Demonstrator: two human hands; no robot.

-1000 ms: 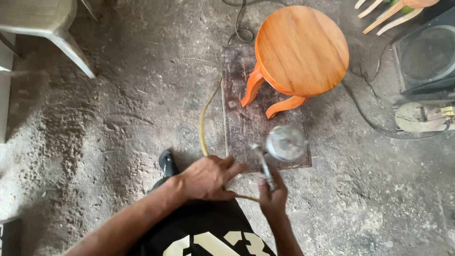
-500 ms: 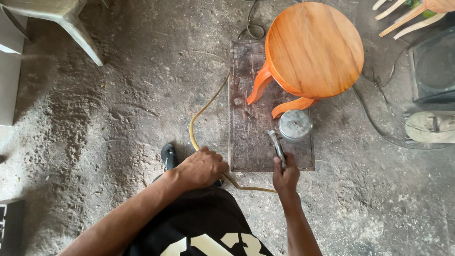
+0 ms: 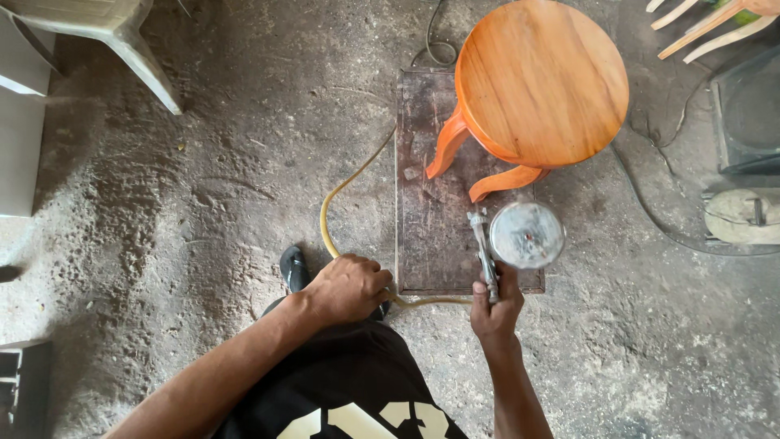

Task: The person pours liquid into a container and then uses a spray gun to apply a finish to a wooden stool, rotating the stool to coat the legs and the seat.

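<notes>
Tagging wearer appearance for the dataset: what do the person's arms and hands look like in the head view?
Both arms are bare from the frame's lower edge to the wrist, with no sleeves in view. The left hand and right hand are bare: no gloves, and no rings, watch or bands visible. Below them shows a black garment with large pale printed shapes. A black shoe pokes out beside the left hand.

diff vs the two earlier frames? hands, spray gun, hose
The left hand slid left along the yellow hose, from beside the gun to the near left corner of the dark board, and remains closed on the hose. The right hand keeps its grip on the spray gun, round cup on top, just short of the orange stool. Stool, board and pale chair look unmoved; the camera shifted.
</notes>
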